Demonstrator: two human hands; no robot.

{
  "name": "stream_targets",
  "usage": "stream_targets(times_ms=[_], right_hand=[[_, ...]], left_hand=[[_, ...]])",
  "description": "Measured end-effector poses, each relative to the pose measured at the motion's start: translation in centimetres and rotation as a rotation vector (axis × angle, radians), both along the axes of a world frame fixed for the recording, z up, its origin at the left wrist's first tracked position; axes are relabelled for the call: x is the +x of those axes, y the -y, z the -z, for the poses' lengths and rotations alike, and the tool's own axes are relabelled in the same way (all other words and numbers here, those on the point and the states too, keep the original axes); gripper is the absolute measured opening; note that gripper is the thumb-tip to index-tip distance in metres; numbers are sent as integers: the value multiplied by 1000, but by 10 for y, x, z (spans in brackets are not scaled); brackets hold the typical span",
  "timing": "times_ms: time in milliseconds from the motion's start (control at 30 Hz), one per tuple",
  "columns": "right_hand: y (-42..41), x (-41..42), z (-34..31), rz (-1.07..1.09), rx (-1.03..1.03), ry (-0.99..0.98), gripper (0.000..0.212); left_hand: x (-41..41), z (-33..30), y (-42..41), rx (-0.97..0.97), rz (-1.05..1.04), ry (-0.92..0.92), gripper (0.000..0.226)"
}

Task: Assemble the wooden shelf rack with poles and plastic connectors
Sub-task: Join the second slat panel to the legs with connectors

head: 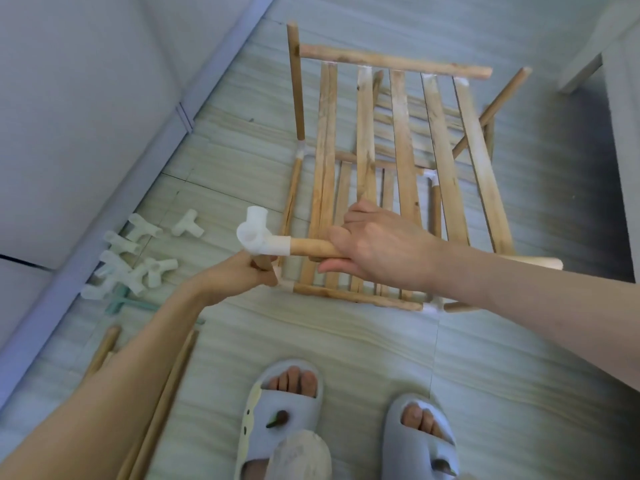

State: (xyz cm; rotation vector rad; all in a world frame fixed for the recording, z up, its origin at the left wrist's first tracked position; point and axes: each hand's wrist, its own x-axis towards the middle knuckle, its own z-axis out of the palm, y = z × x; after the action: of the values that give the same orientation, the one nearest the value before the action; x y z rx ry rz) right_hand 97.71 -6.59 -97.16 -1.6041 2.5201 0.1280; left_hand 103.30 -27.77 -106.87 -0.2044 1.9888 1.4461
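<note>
Soft, even daylight fills the scene, bright and slightly cool, with no glare on the pale floor (346, 341). A dim shadow lies along the floor's right edge. Straight lines bow toward the frame's corners (wide-angle lens). Forearms and slippers (280, 410) nearest the camera look soft and smeared.

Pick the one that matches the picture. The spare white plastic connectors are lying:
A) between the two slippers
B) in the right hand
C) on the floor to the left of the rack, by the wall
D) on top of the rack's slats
C: the loose connectors sit in a cluster on the floor tiles left of the rack, near the wall's base.
</note>
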Motion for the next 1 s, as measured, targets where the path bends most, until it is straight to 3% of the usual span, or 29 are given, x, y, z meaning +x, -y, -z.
stream_targets(times_ms=[100,167,267,467,600,733,900,1000], right_hand=[[2,-1,1,29,-7,20,51],[2,-4,2,45,3,23,52],[3,-2,1,55,11,35,57],[4,-3,0,44,6,41,54],[3,-3,1,73,-39,40,55],[8,-8,1,22,36,103,44],[7,-7,3,117,-71,384,43],[5,-5,6,79,-99,320,46]], left_hand=[[9,-28,-1,68,-145,-204,67],[12,-40,-7,186,-394,-309,56],[9,-61,-12,559,-719,-231,35],[-18,-91,-25,300,-574,-54,23],[-21,-87,-31,345,-668,-67,14],[-20,-82,-26,348,-635,-71,12],[-20,-83,-27,325,-642,-78,15],[-21,-81,-28,331,-646,-81,14]])
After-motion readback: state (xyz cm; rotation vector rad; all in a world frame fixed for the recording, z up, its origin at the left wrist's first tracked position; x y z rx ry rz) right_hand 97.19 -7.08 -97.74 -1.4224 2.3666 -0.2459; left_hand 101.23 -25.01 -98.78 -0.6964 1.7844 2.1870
